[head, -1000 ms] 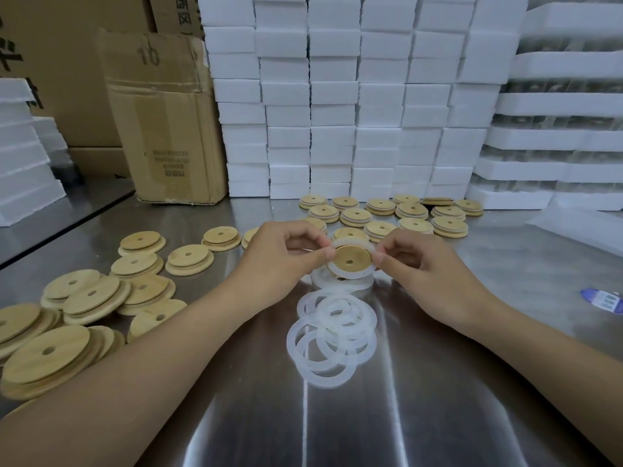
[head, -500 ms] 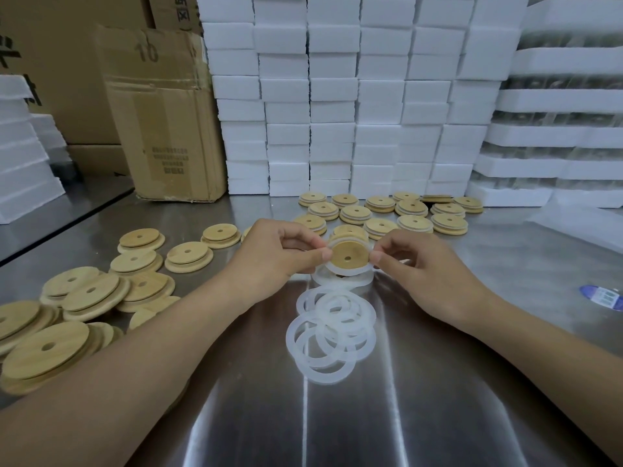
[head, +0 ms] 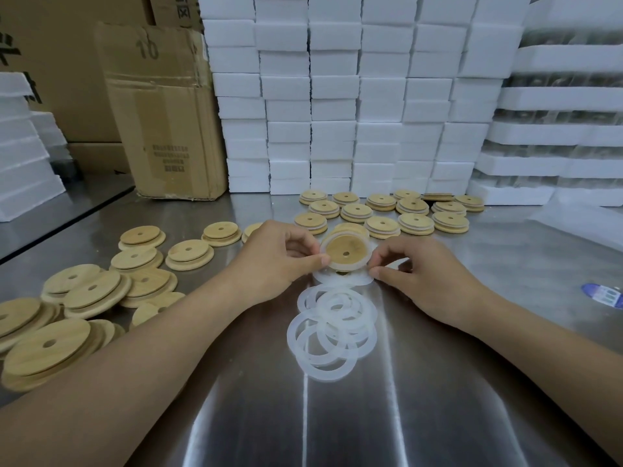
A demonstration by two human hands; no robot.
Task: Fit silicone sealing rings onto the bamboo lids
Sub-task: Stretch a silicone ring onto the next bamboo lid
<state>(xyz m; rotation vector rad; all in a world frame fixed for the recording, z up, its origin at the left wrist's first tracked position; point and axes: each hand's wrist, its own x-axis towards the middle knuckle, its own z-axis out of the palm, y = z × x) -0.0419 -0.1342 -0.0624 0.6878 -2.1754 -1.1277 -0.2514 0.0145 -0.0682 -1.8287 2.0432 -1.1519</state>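
A round bamboo lid [head: 345,251] with a centre hole is held tilted above the steel table, a translucent silicone ring [head: 350,266] around its rim. My left hand [head: 276,261] pinches the lid's left edge. My right hand [head: 424,278] pinches the ring at the lid's lower right edge. Below the hands lies a loose pile of white silicone rings [head: 332,328]. Bare bamboo lids [head: 87,291] are heaped at the left. Lids with rings on them [head: 387,212] sit in rows behind the hands.
White foam blocks [head: 354,96] are stacked along the back, with foam trays [head: 566,129] at the right and a cardboard box [head: 161,112] at the back left. A blue and white packet [head: 605,294] lies at the right edge of the steel table [head: 438,399].
The lid has tilted a little and risen slightly between my hands. My right fingers have shifted down along the ring's lower right edge.
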